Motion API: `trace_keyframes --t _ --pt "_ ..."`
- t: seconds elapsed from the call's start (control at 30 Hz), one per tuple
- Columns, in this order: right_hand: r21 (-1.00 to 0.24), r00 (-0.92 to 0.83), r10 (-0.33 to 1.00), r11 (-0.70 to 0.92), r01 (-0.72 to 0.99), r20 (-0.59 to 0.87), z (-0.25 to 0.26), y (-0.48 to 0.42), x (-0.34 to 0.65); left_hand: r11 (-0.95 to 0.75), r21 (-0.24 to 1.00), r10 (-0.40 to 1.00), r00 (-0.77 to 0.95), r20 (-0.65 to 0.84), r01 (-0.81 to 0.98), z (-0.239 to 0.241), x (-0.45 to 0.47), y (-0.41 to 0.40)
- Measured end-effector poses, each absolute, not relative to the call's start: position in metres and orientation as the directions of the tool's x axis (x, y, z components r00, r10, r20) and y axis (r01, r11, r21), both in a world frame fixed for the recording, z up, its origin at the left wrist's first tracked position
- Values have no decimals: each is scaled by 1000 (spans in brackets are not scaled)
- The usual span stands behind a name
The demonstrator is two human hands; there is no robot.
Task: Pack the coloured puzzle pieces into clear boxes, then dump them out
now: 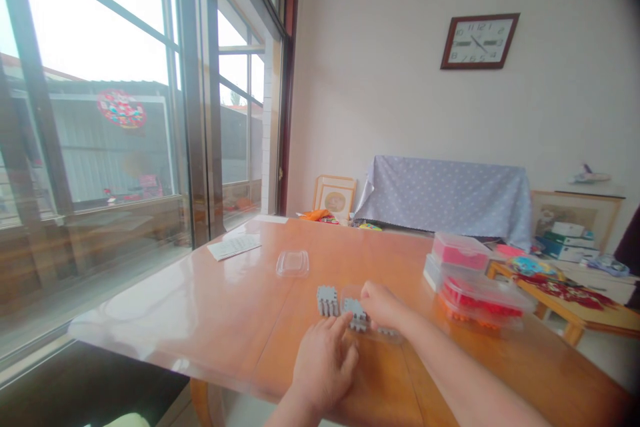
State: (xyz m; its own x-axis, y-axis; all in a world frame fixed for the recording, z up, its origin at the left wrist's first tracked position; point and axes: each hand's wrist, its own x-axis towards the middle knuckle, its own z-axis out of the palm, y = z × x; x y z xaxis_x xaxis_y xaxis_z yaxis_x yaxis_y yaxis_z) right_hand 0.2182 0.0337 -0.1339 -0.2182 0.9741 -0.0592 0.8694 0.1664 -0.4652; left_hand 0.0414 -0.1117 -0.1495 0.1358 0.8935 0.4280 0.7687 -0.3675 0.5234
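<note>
Two small grey notched block pieces lie on the orange wooden table. One grey piece stands alone to the left. My right hand is curled over the second grey piece and a shallow clear tray under it, fingers closed on the piece. My left hand rests flat on the table just in front, fingers stretched toward that same piece and touching its near side.
A clear plastic lid and a sheet of paper lie farther back on the table. Stacked clear boxes with pink and red pieces stand at the right. A large window runs along the left; a covered sofa sits behind.
</note>
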Motion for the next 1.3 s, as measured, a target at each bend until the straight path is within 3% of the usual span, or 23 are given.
trace_keyframes --t 0.1,0.3,0.5,0.63,0.87,1.17,1.3 --pt "-456 -217 976 182 871 -26 -128 32 220 -381 531 887 137 440 757 -150 41 -112" --pt "-399 -262 941 329 856 215 -104 30 216 -387 534 882 133 451 752 -153 41 -110" --pt "-435 -505 825 563 703 253 -93 32 183 -378 545 885 119 451 748 -152 41 -112" --pt "-385 -625 762 635 670 168 -94 41 161 -386 552 881 118 459 739 -149 40 -114" --pt "-338 -651 758 622 707 34 -102 59 147 -382 552 881 113 459 741 -150 40 -113" --pt "-497 -613 771 605 622 172 -88 52 177 -365 570 894 107 436 736 -149 39 -114" --pt "-487 -579 798 577 656 167 -80 43 217 -367 572 890 98 446 733 -151 39 -113"
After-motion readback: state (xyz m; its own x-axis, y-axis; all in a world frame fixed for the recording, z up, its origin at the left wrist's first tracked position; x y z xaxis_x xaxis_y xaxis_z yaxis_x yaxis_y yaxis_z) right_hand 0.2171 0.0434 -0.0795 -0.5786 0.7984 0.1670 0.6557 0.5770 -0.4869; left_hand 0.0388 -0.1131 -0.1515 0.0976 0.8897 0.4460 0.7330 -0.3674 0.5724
